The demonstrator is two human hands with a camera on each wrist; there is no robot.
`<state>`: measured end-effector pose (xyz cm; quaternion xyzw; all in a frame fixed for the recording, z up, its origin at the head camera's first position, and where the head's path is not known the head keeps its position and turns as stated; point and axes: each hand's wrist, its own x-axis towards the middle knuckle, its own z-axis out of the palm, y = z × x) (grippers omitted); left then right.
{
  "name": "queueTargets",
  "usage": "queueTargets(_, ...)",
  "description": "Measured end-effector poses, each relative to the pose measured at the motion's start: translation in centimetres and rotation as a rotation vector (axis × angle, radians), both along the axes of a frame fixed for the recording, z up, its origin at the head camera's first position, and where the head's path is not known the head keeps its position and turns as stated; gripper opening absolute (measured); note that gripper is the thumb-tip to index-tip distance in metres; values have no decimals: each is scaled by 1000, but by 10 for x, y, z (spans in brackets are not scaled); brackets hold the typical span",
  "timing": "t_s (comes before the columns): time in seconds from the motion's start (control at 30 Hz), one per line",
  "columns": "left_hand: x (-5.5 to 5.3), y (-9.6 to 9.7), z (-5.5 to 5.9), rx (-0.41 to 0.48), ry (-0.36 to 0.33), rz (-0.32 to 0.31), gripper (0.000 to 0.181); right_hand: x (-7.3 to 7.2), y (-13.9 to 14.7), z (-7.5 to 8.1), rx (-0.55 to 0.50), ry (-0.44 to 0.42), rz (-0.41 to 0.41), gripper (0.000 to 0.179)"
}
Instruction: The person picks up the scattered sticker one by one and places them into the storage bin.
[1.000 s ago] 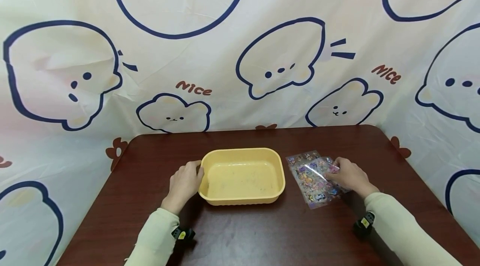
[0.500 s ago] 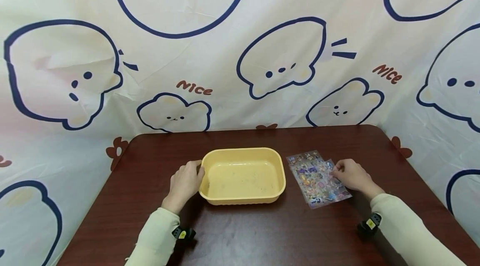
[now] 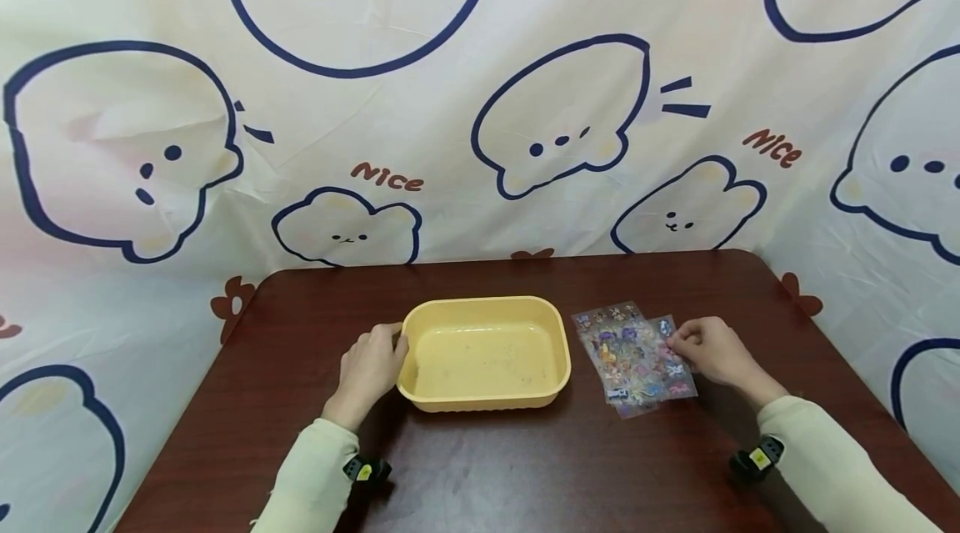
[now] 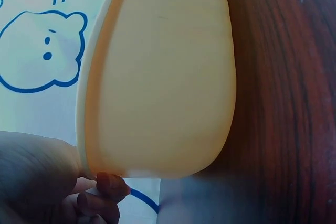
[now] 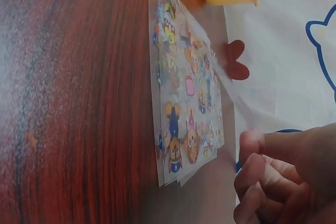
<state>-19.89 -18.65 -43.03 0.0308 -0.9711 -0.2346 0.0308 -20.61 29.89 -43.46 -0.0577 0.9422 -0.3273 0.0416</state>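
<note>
A yellow plastic basin (image 3: pixel 483 399) stands on the table, and my left hand (image 3: pixel 369 370) grips its left rim with the thumb over the edge. In the left wrist view the fingers curl at the rim of the basin (image 4: pixel 163 77), which fills much of the picture. To the right of it lie overlapping clear sticker sheets (image 3: pixel 630 358) with small colourful cartoon figures. My right hand (image 3: pixel 716 354) pinches the right edge of the top sheet between thumb and forefinger. In the right wrist view a thin, blurred edge of that sheet rises from the stack (image 5: pixel 189 93) to the fingertips.
The dark brown wooden table (image 3: pixel 525 475) has rounded far corners. Behind and beside it hangs a pale cloth (image 3: pixel 435 116) printed with blue-outlined cartoon animals. Dark devices with a yellow mark are strapped under both wrists.
My right hand has moved a little to the right. The top sticker sheet, bent up a second ago, now lies flatter and is turned against the sheets below. The left hand and basin stay put.
</note>
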Motion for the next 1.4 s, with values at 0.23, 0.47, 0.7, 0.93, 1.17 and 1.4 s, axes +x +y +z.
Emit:
queueTargets(0.23, 3, -2, 0, 2, 15, 3, 37, 3, 0, 2, -35, 35, -25, 19)
queueTargets(0.47, 1, -1, -1, 17, -3, 3, 38, 3, 6, 3, -59, 54, -31, 21)
queueTargets(0.7, 2, 0, -1, 21, 16, 7, 36, 2, 10, 6, -94, 70, -35, 22)
queueTargets(0.93, 3, -1, 0, 38, 7, 15, 35, 1, 9, 11, -114, 102, -24, 22)
queueTargets(1.17, 3, -2, -1, 39, 0, 9, 36, 3, 5, 17, -139, 72, -35, 22)
queueTargets(1.4, 3, 0, 1, 39, -28, 11, 37, 3, 1, 23, -160, 96, -32, 27)
